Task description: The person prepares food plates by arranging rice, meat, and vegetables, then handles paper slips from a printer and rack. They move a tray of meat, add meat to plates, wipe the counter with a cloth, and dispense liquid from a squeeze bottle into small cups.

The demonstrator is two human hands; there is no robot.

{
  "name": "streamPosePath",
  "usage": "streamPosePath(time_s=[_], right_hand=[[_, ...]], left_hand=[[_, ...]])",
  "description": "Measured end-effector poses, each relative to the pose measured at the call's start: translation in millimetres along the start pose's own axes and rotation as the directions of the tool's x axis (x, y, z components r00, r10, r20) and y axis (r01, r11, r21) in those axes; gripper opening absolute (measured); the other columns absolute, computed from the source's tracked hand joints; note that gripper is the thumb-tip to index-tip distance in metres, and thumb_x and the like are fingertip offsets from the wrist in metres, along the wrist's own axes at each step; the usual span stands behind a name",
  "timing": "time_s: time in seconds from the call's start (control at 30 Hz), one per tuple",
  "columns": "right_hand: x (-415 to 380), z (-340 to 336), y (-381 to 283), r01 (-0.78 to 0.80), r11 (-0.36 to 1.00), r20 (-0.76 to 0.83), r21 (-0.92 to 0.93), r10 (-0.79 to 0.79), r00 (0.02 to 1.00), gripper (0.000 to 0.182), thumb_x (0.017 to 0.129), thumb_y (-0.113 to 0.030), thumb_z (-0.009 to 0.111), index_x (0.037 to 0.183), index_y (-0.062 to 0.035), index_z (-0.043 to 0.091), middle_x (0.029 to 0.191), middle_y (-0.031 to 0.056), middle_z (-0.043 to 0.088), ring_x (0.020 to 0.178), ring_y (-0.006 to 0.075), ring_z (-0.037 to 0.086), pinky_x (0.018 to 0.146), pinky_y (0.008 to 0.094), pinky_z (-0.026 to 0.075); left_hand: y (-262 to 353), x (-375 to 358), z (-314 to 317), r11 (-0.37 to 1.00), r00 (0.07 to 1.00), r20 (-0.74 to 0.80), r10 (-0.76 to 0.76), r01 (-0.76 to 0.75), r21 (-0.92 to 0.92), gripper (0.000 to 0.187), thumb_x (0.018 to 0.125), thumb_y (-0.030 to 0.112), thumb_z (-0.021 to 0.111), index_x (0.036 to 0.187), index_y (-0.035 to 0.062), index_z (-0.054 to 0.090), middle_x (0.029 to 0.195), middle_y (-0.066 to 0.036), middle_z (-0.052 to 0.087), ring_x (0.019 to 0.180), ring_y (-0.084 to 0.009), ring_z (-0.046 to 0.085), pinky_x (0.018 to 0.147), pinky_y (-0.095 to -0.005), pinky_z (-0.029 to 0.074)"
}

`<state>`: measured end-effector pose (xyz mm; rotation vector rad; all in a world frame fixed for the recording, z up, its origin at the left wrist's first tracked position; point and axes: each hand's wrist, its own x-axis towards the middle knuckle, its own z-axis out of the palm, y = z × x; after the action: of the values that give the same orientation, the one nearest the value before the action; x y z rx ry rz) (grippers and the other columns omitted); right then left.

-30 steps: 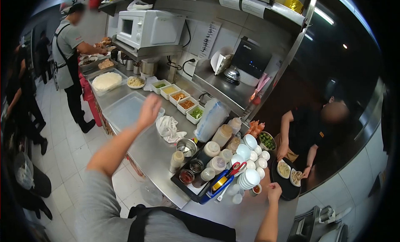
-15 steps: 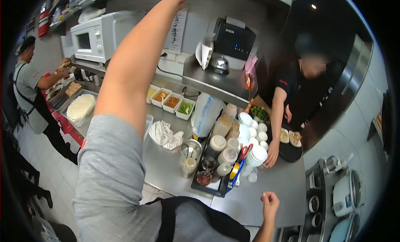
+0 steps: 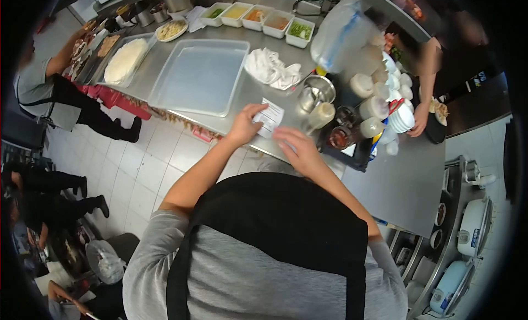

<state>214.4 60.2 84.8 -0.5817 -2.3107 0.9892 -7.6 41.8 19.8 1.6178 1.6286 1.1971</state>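
A small printed paper slip [image 3: 270,119] is pinched in my left hand [image 3: 246,126], between thumb and fingers, in front of the counter's near edge. My right hand [image 3: 301,149] is at the lower right corner of the slip, fingers stretched out and slightly apart. Just beyond the slip lie a crumpled white cloth [image 3: 270,68] and a metal cup [image 3: 318,92]. A squeeze bottle [image 3: 320,116] stands to the right, over my right hand.
A large plastic tray [image 3: 201,78] sits left on the counter, with several topping containers [image 3: 258,16] behind it. Bottles and jars [image 3: 360,111] crowd a black tray at right. A co-worker's hand [image 3: 421,119] touches stacked white bowls [image 3: 401,119]. Another person [image 3: 44,89] works at far left.
My left arm has come down from high overhead to the counter edge with the slip. My right hand has moved left beside it and opened. The view has tilted down and turned left.
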Motion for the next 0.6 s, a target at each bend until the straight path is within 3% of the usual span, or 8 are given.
streamPosePath(time_s=[0.1, 0.17, 0.3, 0.5, 0.6], right_hand=[[4, 48, 48, 0.001, 0.972, -0.087, -0.236, -0.022, 0.996, 0.022, 0.081, -0.008, 0.061, 0.103, -0.0029, 0.063, 0.117, 0.0138, 0.057, 0.112, 0.0333, 0.052, 0.094, 0.0387, 0.043], [-4, 55, 62, -0.05, 0.936, -0.101, -0.348, 0.015, 0.995, 0.024, 0.079, -0.011, 0.063, 0.102, -0.0041, 0.063, 0.119, 0.0121, 0.056, 0.117, 0.032, 0.049, 0.097, 0.0413, 0.04], [-11, 54, 66, 0.0, 0.943, -0.124, -0.332, -0.044, 0.991, 0.024, 0.079, -0.011, 0.064, 0.102, -0.0054, 0.064, 0.12, 0.0098, 0.056, 0.12, 0.0306, 0.047, 0.098, 0.0403, 0.04], [-11, 54, 65, 0.001, 0.949, -0.144, -0.314, -0.049, 0.988, 0.023, 0.078, -0.01, 0.065, 0.101, -0.0062, 0.064, 0.119, 0.0095, 0.057, 0.118, 0.0305, 0.049, 0.098, 0.0397, 0.041], [-12, 53, 65, 0.001, 0.95, -0.148, -0.313, -0.05, 0.988, 0.023, 0.078, -0.01, 0.065, 0.1, -0.0063, 0.064, 0.118, 0.0094, 0.057, 0.118, 0.0303, 0.049, 0.097, 0.0395, 0.041]], left_hand=[[-3, -15, 9, 0.973, 0.998, 0.012, 0.067, -0.068, 0.219, 0.053, 0.067, -0.001, 0.067, 0.119, 0.0077, 0.058, 0.117, -0.016, 0.055, 0.108, -0.0348, 0.051, 0.096, -0.038, 0.041], [1, -22, 5, 0.961, 0.997, -0.042, 0.06, -0.046, 0.273, 0.047, 0.067, 0.0, 0.068, 0.113, 0.0075, 0.06, 0.113, -0.014, 0.055, 0.107, -0.0344, 0.05, 0.095, -0.0386, 0.04], [-4, -25, -5, 0.945, 0.998, -0.028, 0.061, -0.048, 0.324, 0.037, 0.067, 0.002, 0.07, 0.102, 0.0094, 0.061, 0.11, -0.015, 0.053, 0.106, -0.0355, 0.048, 0.093, -0.041, 0.04], [-11, -17, -4, 0.896, 0.988, 0.081, 0.129, -0.152, 0.417, 0.033, 0.068, 0.004, 0.068, 0.098, 0.0141, 0.063, 0.115, -0.018, 0.047, 0.104, -0.0384, 0.046, 0.091, -0.0448, 0.04], [-6, -16, -7, 0.871, 0.986, 0.119, 0.12, -0.163, 0.465, 0.032, 0.068, 0.008, 0.071, 0.099, 0.0138, 0.063, 0.116, -0.017, 0.047, 0.108, -0.0357, 0.046, 0.091, -0.0437, 0.041]])
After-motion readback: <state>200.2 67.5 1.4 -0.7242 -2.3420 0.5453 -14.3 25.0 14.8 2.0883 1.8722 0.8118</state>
